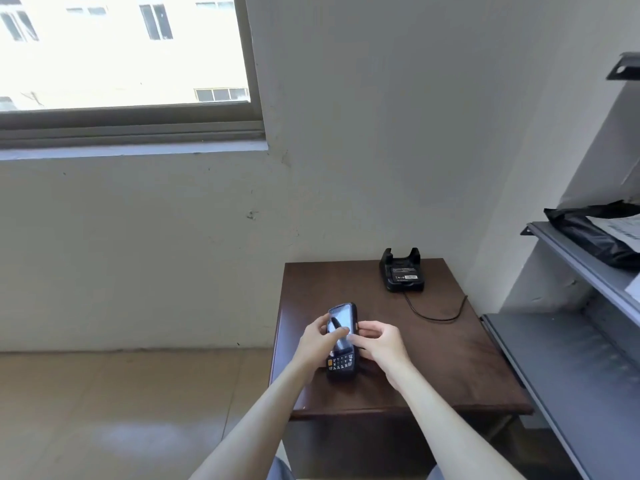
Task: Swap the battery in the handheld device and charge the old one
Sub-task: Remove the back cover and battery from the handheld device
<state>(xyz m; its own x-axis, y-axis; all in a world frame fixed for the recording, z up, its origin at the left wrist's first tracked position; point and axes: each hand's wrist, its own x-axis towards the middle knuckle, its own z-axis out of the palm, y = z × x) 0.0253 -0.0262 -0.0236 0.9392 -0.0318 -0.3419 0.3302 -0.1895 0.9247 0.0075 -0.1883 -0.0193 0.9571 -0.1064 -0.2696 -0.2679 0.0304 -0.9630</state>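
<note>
The handheld device lies face up on the dark wooden table, screen toward the wall and keypad toward the person. The left hand grips its left edge, a finger resting across the screen, while the right hand pinches its right edge. At the table's far end stands the charging cradle with a battery seated in it, its cable trailing right.
</note>
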